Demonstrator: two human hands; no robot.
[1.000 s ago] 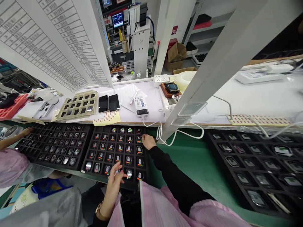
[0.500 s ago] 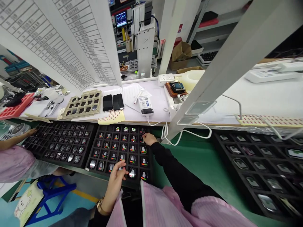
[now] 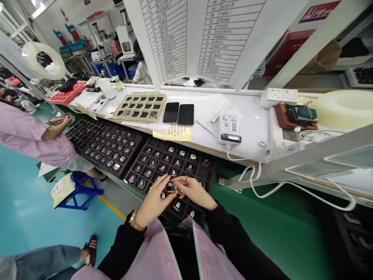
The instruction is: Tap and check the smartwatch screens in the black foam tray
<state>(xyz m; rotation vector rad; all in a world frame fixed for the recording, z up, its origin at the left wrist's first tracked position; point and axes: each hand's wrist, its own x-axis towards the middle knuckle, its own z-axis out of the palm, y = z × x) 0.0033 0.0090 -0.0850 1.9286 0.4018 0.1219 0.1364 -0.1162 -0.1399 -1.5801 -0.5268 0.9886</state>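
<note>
A smartwatch body (image 3: pixel 171 188) with a lit screen is between my two hands, above a black compartment tray (image 3: pixel 207 172). Fingers and thumb of my left hand (image 3: pixel 155 199) close around its left side. My right hand (image 3: pixel 196 191) pinches at its right edge, fingertips partly hidden. Below and around them, the tray holds rows of similar watch bodies, many with lit screens showing white, red and green marks. One compartment near the far right corner has no watch in it. My hands cover part of the nearer rows.
Left of this tray lies a second black tray (image 3: pixel 130 157) of watches, with a co-worker (image 3: pixel 32 128) beyond. On the raised shelf are a beige tray (image 3: pixel 140 107), two black phones (image 3: pixel 178 113), and a white device (image 3: pixel 230 130) on a cable. A white post (image 3: pixel 250 175) with looped cable stands right.
My right hand has come from the tray's far right side to meet my left hand, and a watch body is now between them. The view has turned left.
</note>
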